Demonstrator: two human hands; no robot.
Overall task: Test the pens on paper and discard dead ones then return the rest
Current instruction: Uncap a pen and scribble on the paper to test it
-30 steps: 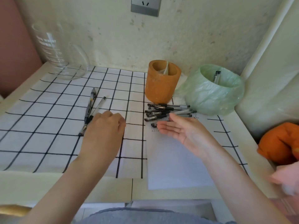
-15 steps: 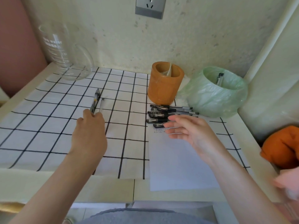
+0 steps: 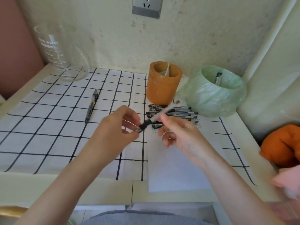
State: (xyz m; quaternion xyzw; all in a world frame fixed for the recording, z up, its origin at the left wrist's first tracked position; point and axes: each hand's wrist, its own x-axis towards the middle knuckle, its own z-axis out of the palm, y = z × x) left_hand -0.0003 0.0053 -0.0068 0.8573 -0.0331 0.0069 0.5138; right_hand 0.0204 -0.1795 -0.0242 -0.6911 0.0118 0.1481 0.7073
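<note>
1. A clear glass jug [image 3: 65,59] with printed measure marks stands at the back left, on the edge of a white cloth [image 3: 48,127] with a black grid.
2. A dark grey pen [image 3: 91,108] lies alone on the cloth, left of both hands and apart from them.
3. The left hand [image 3: 113,132] hovers above the cloth with its fingers curled. Thumb and fingertips pinch the dark lower end of the held pen [image 3: 159,113].
4. The held pen slants up to the right between the two hands, off the table. It has a pale, clear barrel and a black grip, and is slightly blurred.
5. The right hand [image 3: 180,135] pinches the barrel just above the grip, its lower fingers loosely curled beneath.
6. Behind the hands, a pile of pens [image 3: 178,111] lies at the top of a plain white paper [image 3: 175,159], just in front of a smooth orange holder [image 3: 163,83].
7. At the right, a round bin [image 3: 214,98] lined with crinkled pale green plastic holds discarded pens [image 3: 217,78].
</note>
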